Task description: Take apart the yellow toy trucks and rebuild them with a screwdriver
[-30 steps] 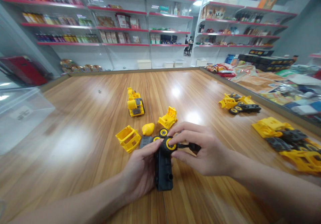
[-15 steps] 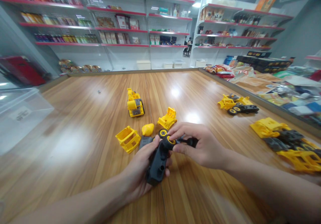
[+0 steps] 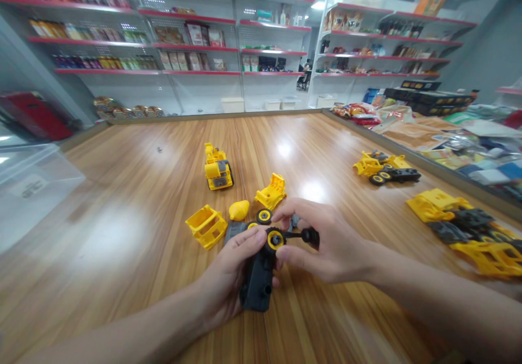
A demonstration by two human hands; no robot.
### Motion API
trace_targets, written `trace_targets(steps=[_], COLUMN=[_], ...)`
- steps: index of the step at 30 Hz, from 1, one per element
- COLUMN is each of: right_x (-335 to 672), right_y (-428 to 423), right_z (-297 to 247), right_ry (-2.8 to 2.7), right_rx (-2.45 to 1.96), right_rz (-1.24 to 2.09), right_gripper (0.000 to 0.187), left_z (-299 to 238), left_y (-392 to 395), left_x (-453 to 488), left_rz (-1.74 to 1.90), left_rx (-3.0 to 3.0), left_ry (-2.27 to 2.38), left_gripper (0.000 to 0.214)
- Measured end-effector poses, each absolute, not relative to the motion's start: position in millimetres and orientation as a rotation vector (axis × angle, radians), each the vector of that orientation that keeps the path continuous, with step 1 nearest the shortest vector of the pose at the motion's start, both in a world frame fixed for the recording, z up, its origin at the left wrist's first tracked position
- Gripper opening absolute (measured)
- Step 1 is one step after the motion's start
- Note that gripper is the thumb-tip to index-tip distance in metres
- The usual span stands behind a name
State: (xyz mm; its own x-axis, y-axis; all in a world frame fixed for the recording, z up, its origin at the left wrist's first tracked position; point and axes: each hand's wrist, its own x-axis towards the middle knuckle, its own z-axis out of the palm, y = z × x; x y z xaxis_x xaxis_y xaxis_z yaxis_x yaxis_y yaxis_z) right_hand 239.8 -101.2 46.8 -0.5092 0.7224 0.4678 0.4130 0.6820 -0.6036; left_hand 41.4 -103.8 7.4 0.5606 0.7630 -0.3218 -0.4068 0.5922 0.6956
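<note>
A black toy truck chassis is gripped in my left hand, its long end tilted down towards me. The thumb presses beside a black wheel with a yellow hub on the chassis, and the hub faces up. My right hand curves around that wheel, thumb at its lower edge and index finger arched above. In its grasp is a short black screwdriver-like tool, knob end against the palm, thin shaft towards the wheel. The other fingers are hidden. Another yellow-hubbed wheel shows just beyond.
Near my hands lie a yellow cab frame, a yellow drum-shaped piece and a yellow loader-like part. Farther off stands a yellow toy vehicle. Toy parts lie right; a clear plastic bin stands left.
The wheel by my left thumb has turned so its hub faces me more. My right fingertips have come off the hub, and the chassis end has swung slightly.
</note>
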Motion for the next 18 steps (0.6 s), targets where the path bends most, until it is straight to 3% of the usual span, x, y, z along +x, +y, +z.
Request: trace_targets(steps=[4,18], right_x=[242.3,243.3], right_y=[-101.6,-103.0], right_z=[45.8,45.5], right_ry=[-2.163,-2.348], right_rx=[-0.887,-0.903], right_rz=[0.545,0.362], right_gripper=[0.005,0.018], left_z=[7.9,2.7], left_y=[-105.0,-106.9], left_x=[40.2,44.4], left_rz=[0.739,0.876], left_rx=[0.605,0.772], left_ry=[0.700,0.746], left_gripper=[0.026,0.029])
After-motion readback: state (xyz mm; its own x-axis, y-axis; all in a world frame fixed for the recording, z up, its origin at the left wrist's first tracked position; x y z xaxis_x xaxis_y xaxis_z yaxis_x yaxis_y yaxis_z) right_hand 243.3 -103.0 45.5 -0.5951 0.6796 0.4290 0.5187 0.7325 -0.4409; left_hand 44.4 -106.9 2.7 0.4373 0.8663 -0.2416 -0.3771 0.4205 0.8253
